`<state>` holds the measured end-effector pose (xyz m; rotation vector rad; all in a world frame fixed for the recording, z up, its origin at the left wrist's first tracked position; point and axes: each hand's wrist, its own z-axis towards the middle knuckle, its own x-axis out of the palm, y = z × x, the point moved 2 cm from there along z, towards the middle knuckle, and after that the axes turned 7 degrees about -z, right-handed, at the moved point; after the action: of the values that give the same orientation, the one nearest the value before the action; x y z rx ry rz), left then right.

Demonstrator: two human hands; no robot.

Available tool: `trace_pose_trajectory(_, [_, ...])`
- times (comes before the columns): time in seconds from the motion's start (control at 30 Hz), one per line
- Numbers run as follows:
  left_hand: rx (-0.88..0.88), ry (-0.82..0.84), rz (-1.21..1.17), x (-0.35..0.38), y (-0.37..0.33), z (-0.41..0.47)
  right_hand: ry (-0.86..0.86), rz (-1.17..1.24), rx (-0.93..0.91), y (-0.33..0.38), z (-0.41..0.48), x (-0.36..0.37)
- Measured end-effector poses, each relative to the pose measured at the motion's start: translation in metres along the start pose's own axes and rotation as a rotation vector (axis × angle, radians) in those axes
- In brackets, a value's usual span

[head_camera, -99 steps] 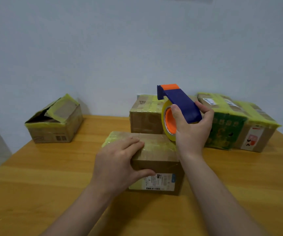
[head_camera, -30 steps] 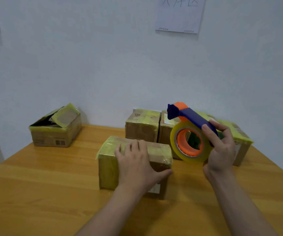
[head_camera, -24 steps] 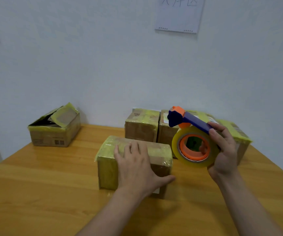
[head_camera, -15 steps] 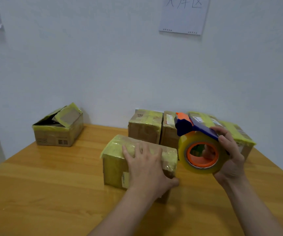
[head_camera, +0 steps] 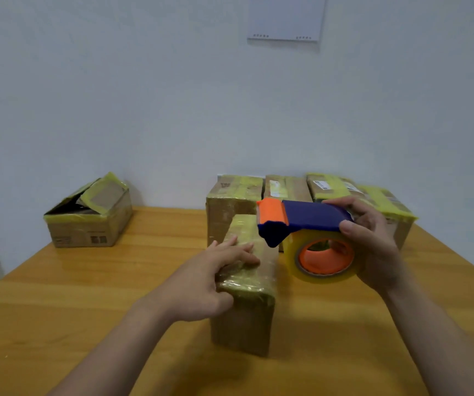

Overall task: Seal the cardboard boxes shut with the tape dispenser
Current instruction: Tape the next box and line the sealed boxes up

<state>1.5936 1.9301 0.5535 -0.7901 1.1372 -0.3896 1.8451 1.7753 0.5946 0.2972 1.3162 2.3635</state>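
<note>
While left hand point(head_camera: 198, 284), fingers flat, steadies box point(head_camera: 244, 324) at table point(head_camera: 87, 310) centre, right hand point(head_camera: 378, 252) grips dispenser point(head_camera: 313, 217) beside it. Step, as judged: lining up strip. Next: press tape end onto box edge.

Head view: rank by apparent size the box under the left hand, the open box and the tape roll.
1. Box under the left hand, but nearest.
2. Open box; true order of these two unsure.
3. Tape roll.
</note>
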Motion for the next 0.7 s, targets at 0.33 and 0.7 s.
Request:
trace_pose_trajectory(0.33, [-0.128,-0.434,-0.102,-0.025,-0.009,0.007,0.022,-0.105,0.013,0.005,-0.010,0.008])
trace_pose_trajectory(0.7, [-0.116,-0.249,0.111,-0.006,-0.011,0.000,0.017,-0.157,0.045,0.012,-0.021,0.004])
